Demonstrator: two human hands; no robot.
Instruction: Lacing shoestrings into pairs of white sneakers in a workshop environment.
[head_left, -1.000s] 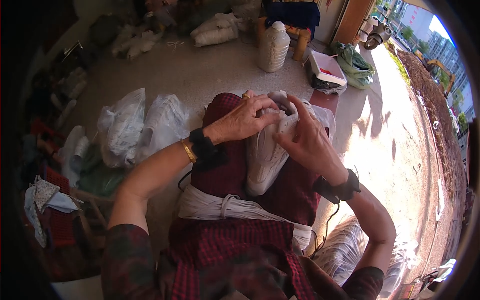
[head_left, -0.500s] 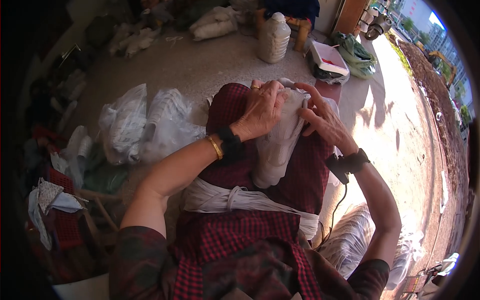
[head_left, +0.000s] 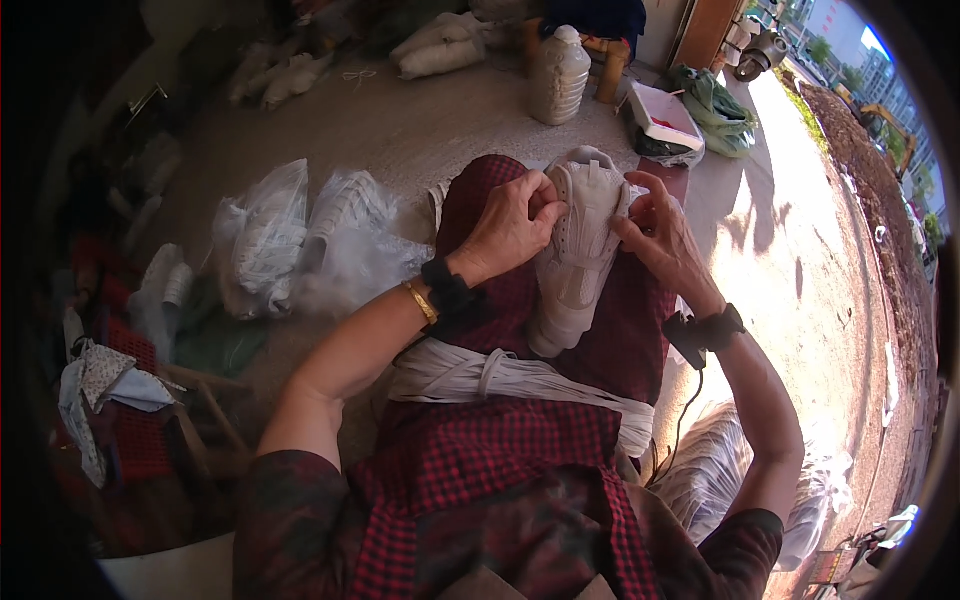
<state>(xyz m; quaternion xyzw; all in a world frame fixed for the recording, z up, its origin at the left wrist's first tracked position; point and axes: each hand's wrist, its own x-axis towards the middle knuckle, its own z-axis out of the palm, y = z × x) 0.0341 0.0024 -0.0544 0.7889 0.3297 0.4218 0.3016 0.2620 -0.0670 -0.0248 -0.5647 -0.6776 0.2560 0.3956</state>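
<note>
A whitish sneaker (head_left: pixel 574 275) lies on the checked apron over my lap, toe toward me and opening away. Rows of eyelets show along its upper, and I see no lace threaded through them. The left eyelet edge is pinched between thumb and fingers of my left hand (head_left: pixel 510 222). On the opposite side, my right hand (head_left: pixel 664 240) has thumb and forefinger closed at the right edge of the upper. What lies inside its curled fingers is partly hidden. A bundle of white shoelaces (head_left: pixel 500 377), tied round its middle, stretches across my lap nearer my body.
Clear plastic bags (head_left: pixel 265 240) of pale shoes lie on the floor at left. Ahead stand a large plastic jug (head_left: pixel 560 78) and a white tray (head_left: pixel 666 122) beside a green sack (head_left: pixel 718 112). A red basket (head_left: pixel 128 430) with cloths is lower left; a plastic-wrapped bundle (head_left: pixel 705 455) lies lower right.
Both hands have drawn apart from the far end of the shoe to its two sides, uncovering the tongue and eyelets. The view has shifted slightly.
</note>
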